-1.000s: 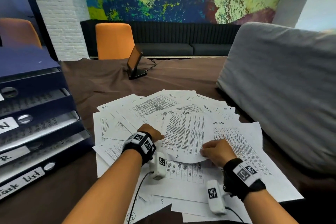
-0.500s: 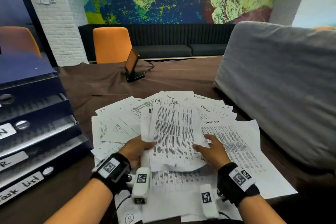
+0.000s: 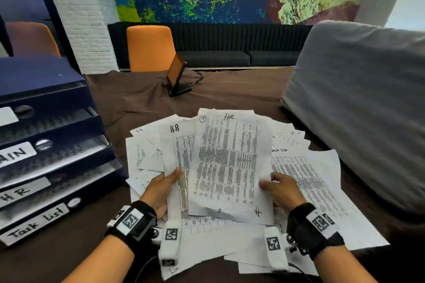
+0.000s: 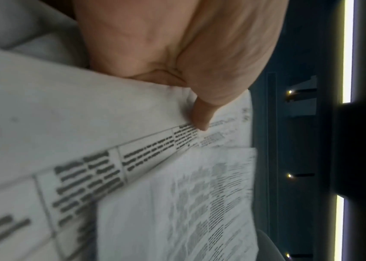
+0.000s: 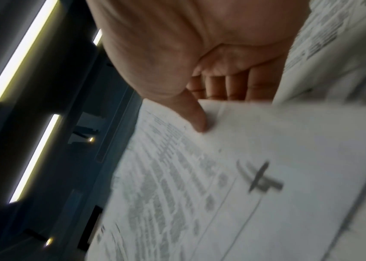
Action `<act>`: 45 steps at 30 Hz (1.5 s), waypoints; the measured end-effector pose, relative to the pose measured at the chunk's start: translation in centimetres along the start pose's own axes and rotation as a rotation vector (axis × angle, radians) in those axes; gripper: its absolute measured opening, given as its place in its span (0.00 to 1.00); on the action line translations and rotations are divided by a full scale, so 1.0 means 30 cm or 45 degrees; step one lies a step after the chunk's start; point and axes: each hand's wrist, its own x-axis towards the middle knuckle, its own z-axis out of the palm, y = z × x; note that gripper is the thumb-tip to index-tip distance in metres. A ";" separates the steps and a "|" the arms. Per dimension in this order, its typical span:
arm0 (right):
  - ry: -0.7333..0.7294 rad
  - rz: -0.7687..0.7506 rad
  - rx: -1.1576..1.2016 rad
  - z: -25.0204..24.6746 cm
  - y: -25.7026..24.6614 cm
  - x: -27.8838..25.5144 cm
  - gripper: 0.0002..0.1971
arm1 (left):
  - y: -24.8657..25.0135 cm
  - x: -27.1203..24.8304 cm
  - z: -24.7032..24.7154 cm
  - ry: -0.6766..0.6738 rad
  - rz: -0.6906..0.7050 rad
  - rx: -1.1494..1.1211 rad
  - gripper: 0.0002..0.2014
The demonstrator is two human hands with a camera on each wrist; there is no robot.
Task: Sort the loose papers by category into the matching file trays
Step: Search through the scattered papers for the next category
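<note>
Both hands raised over the paper pile, each pinching a sheet headed "HR". Left hand (image 3: 158, 190) gripping the HR table sheet (image 3: 177, 156) at its lower left edge, thumb on top, fingers (image 4: 201, 116) curled round the edge in the left wrist view. Right hand (image 3: 281, 190) pinching the dense HR sheet (image 3: 227, 163) at its lower right edge, thumb over and fingers (image 5: 233, 84) under, as seen in the right wrist view. Dense sheet overlapping the table sheet, both tilted up toward the head camera, long axes running from 6 to 12 o'clock.

Loose papers (image 3: 310, 181) fanned flat on the brown-draped surface (image 3: 230, 94) beneath and beyond the hands, some headed "Task list".

Stacked file trays (image 3: 57, 163) at 9 o'clock from the held sheets, labelled fronts facing toward 3 o'clock. HR tray (image 3: 21, 193) second from the bottom, just above the Task list tray (image 3: 36, 223).

Key relation: tray mouth well to the left, nearer the left hand, right hand across the pile from it. Probably a merge of the two sheets into the left grip next, then a sideways feed toward 9 o'clock, with the sheets turned flat to slide in. Risk: thin sheets buckling at the tray lip, or landing in the neighbouring slot.
</note>
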 end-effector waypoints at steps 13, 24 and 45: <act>-0.084 -0.077 -0.187 0.009 0.013 -0.017 0.09 | -0.003 0.001 0.016 0.063 0.038 0.028 0.16; -0.104 -0.218 -0.244 0.080 0.026 -0.028 0.02 | 0.070 0.055 -0.087 0.175 0.065 0.095 0.16; -0.200 -0.048 -0.143 0.085 -0.062 -0.090 0.06 | 0.010 -0.018 0.049 -0.014 0.229 0.690 0.10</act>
